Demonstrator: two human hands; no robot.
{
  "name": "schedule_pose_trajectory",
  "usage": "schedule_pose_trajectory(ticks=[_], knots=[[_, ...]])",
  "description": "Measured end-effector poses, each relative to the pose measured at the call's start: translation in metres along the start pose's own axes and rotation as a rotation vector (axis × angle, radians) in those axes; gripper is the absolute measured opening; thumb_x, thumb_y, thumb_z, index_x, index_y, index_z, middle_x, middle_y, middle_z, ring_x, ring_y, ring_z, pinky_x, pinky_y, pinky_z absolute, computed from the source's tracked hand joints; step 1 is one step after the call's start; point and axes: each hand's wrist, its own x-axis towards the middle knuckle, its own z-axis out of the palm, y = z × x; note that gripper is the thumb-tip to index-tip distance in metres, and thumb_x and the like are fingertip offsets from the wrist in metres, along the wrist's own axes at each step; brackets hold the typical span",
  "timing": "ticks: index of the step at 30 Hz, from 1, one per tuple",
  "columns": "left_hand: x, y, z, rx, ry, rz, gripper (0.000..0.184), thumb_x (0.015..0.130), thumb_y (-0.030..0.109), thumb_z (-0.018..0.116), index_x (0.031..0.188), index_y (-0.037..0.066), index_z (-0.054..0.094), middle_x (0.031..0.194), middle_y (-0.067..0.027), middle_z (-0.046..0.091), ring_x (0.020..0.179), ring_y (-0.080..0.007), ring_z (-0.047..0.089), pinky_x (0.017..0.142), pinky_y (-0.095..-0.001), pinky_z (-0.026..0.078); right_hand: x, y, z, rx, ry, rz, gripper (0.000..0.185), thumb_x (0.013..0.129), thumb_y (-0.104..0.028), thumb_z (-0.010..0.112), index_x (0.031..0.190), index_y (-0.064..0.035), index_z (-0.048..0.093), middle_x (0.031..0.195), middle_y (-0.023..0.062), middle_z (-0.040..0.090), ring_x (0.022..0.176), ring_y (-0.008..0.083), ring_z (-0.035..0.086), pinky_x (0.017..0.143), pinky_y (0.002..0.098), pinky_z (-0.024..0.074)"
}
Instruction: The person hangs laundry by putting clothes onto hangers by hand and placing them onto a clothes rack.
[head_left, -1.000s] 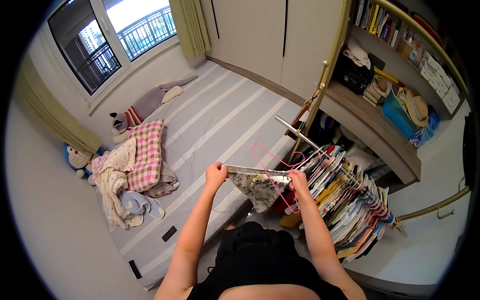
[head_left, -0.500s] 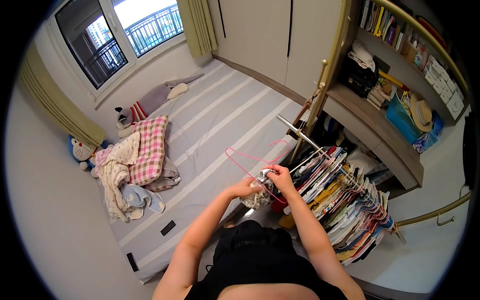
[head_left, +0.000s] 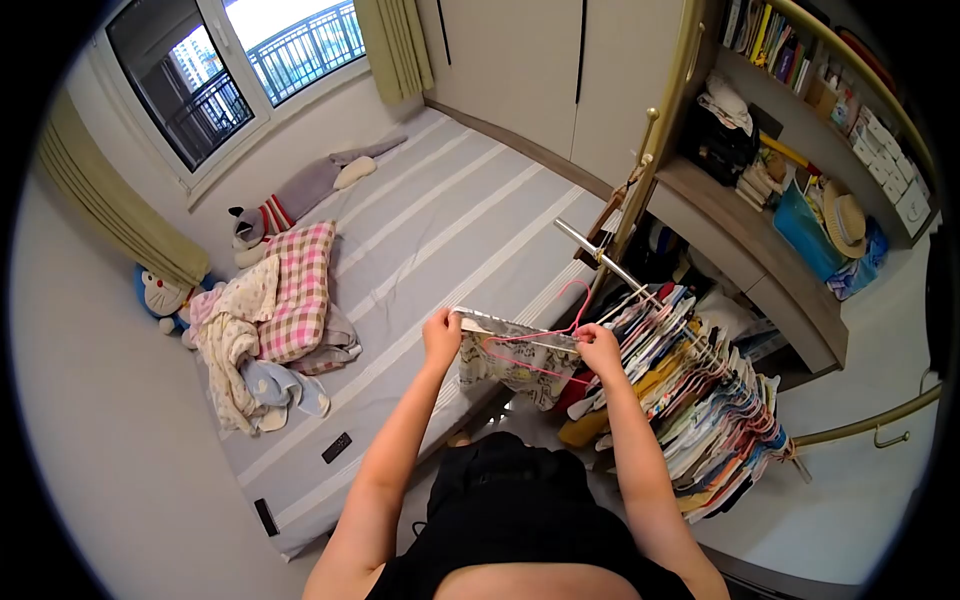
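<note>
A grey patterned garment [head_left: 515, 368] is stretched by its top edge between both hands, its lower part hanging down over the bed's near edge. My left hand [head_left: 442, 338] is closed on the garment's left corner. At the other corner my right hand [head_left: 598, 350] pinches the same edge. A pink hanger [head_left: 577, 308] lies against the garment close to my right hand, its hook pointing up; whether that hand also grips it is unclear. Many clothes on hangers [head_left: 690, 400] hang from a metal rail [head_left: 620, 270] just right of my right hand.
The striped bed [head_left: 400, 275] bears a checked pillow [head_left: 298, 290], crumpled cloths [head_left: 235, 330], a long plush toy [head_left: 300, 200] and two dark remotes [head_left: 337, 447]. At the right stands a shelf unit [head_left: 715, 205] with a straw hat [head_left: 843, 222] and a blue bag [head_left: 805, 235].
My hands came together on the bunched garment, then moved apart and spread it again. The pink hanger has turned and shifted right since half a second ago.
</note>
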Motion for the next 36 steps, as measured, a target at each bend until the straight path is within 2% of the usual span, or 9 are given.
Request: schedule_pose_trajectory(ticks=[4,9,11,15,18,24,27,30,36], knots=[[-0.013,0.037,-0.001,-0.919,-0.321,-0.452,0.005,0.076,0.005,0.055,0.078,0.006,0.051,0.07,-0.0043,0.055,0.06,-0.0145,0.053,0.053,-0.0266,0.043,-0.009,0.004,0.01,0.332,-0.143,-0.06,0.027,0.068,0.003,0.056,0.094,-0.0025,0.062,0.069,-0.0005,0.051,0.065,0.0126,0.051,0.061,0.0292,0.0429],[-0.012,0.022,0.004,-0.57,-0.215,-0.339,0.012,0.081,0.013,0.053,0.071,0.006,0.051,0.063,0.0004,0.051,0.054,-0.0108,0.045,0.052,-0.0266,0.039,-0.047,-0.038,-0.004,0.624,-0.337,0.042,0.024,0.08,-0.01,0.063,0.102,-0.001,0.062,0.077,-0.0017,0.056,0.072,0.007,0.049,0.067,0.0211,0.0406],[-0.011,0.013,0.011,-0.317,-0.131,-0.236,0.019,0.083,0.018,0.051,0.072,0.003,0.052,0.061,-0.0001,0.05,0.055,-0.0116,0.046,0.052,-0.0286,0.039,-0.047,-0.021,0.007,0.597,-0.32,-0.057,0.024,0.086,-0.017,0.06,0.103,-0.0005,0.062,0.071,-0.0036,0.055,0.064,0.0041,0.047,0.059,0.0195,0.0388],[-0.011,0.015,0.011,0.316,0.064,0.085,0.026,0.084,0.026,0.045,0.089,0.003,0.054,0.069,-0.02,0.059,0.066,-0.0336,0.059,0.059,-0.0424,0.043,-0.059,-0.024,0.02,0.507,-0.161,-0.131,0.025,0.085,-0.018,0.06,0.101,0.001,0.062,0.066,-0.0024,0.055,0.058,0.005,0.048,0.055,0.0209,0.0397],[-0.017,0.036,0.005,0.557,0.096,0.094,0.024,0.085,0.027,0.044,0.098,0.013,0.059,0.074,-0.021,0.06,0.07,-0.0371,0.059,0.062,-0.0474,0.043,-0.069,-0.027,0.032,0.373,-0.036,-0.226,0.025,0.084,-0.019,0.061,0.1,0.0004,0.062,0.064,0.004,0.06,0.059,0.0061,0.052,0.055,0.0232,0.042],[-0.015,0.037,-0.006,0.804,0.15,0.173,0.028,0.079,0.023,0.049,0.104,0.015,0.059,0.064,-0.0135,0.061,0.058,-0.034,0.06,0.054,-0.0454,0.045,-0.084,-0.054,0.041,0.132,0.112,-0.424,0.02,0.084,-0.018,0.059,0.095,-0.0029,0.063,0.069,0.0187,0.058,0.059,0.0325,0.058,0.051,0.0323,0.0434],[-0.008,0.032,-0.018,0.734,0.186,0.261,0.026,0.077,0.023,0.053,0.099,0.013,0.062,0.065,-0.0135,0.062,0.061,-0.0329,0.06,0.054,-0.0438,0.045,-0.083,-0.052,0.049,0.141,0.137,-0.452,0.018,0.083,-0.012,0.059,0.097,-0.0011,0.063,0.059,0.0175,0.054,0.048,0.0151,0.053,0.048,0.0255,0.0388],[-0.008,0.033,-0.028,0.748,0.079,0.299,0.026,0.075,0.024,0.056,0.096,0.011,0.063,0.066,-0.014,0.062,0.063,-0.0326,0.061,0.056,-0.0437,0.046,-0.083,-0.056,0.048,0.146,0.033,-0.384,0.017,0.084,-0.017,0.057,0.092,-0.0021,0.061,0.064,0.0193,0.054,0.056,0.0339,0.055,0.05,0.0356,0.0408],[-0.038,0.046,0.006,0.713,-0.046,0.227,0.032,0.08,0.026,0.051,0.105,0.007,0.059,0.067,-0.0182,0.062,0.063,-0.0352,0.061,0.059,-0.0451,0.048,-0.074,-0.062,0.073,0.245,0.072,-0.369,0.015,0.085,-0.016,0.055,0.092,-0.0037,0.061,0.062,0.019,0.052,0.054,0.0321,0.055,0.048,0.0347,0.0397]])
